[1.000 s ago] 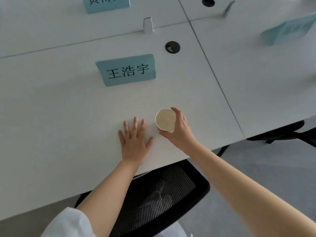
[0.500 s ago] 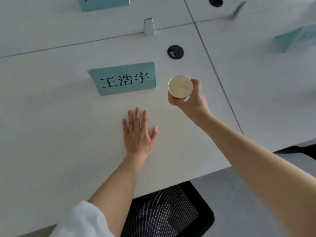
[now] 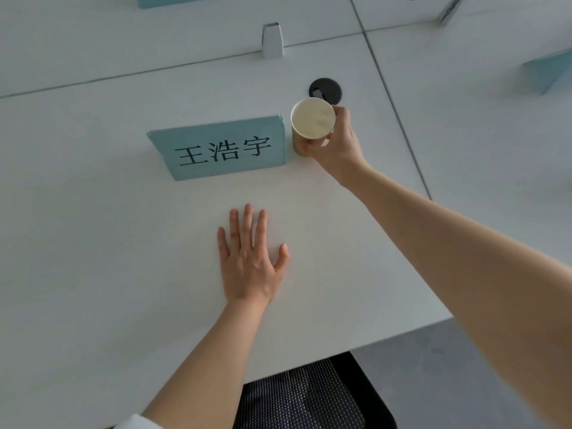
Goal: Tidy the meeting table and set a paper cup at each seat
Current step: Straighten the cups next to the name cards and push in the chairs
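Paper cup (image 3: 312, 123) upright, mouth up, gripped round its side by right hand (image 3: 335, 144), thumb and fingers curled about the wall; held just beside the right edge of the teal name card (image 3: 221, 148) and just short of the black cable grommet (image 3: 325, 88), probably so the drink sits at the sitter's right without hiding the name. Cannot tell whether base already touches white meeting table (image 3: 93, 212). Left hand (image 3: 249, 261) flat on tabletop, fingers straight, holding nothing, likely bracing the forward lean over the black mesh chair (image 3: 309, 397).
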A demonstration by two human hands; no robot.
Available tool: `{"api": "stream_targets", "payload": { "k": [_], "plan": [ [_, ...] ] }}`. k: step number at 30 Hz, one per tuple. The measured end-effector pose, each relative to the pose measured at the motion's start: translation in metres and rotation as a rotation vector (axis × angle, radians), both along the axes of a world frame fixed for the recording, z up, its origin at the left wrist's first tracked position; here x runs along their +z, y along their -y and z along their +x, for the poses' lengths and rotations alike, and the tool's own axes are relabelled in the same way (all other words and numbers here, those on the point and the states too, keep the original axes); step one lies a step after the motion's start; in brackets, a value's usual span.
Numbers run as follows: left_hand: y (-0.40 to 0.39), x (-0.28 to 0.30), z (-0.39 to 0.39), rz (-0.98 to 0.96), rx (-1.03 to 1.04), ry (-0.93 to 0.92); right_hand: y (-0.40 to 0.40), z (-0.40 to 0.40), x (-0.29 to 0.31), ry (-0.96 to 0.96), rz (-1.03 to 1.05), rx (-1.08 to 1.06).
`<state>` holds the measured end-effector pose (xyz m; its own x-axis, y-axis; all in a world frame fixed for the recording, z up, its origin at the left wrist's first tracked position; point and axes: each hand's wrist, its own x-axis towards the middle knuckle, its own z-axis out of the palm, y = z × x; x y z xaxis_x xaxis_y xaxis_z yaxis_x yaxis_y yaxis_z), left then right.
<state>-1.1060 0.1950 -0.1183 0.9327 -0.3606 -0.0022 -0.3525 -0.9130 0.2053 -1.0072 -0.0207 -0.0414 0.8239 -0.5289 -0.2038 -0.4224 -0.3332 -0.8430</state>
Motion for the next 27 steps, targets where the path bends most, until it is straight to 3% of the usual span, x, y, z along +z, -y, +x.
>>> {"api": "stream_targets", "payload": {
  "k": [5,9,15,19,21,27],
  "plan": [
    [0.0,0.001,0.0,-0.004,-0.003,0.004,0.001,0.0,0.0,-0.015,0.009,0.083],
    [0.001,0.004,-0.001,0.016,-0.008,-0.019,0.007,-0.024,-0.005,-0.184,-0.069,0.11],
    [0.002,0.007,-0.001,0.078,-0.019,-0.067,0.002,-0.122,-0.006,-0.267,-0.076,0.023],
    [0.015,0.02,-0.002,0.164,-0.013,-0.21,0.006,-0.196,0.006,-0.292,-0.033,-0.074],
    [0.029,0.034,-0.008,0.082,0.045,-0.259,0.013,-0.231,0.013,-0.313,0.024,-0.134],
    [0.091,0.062,-0.087,-0.144,-0.041,-0.219,0.052,-0.335,0.03,-0.34,0.121,-0.307]
  ]
}}
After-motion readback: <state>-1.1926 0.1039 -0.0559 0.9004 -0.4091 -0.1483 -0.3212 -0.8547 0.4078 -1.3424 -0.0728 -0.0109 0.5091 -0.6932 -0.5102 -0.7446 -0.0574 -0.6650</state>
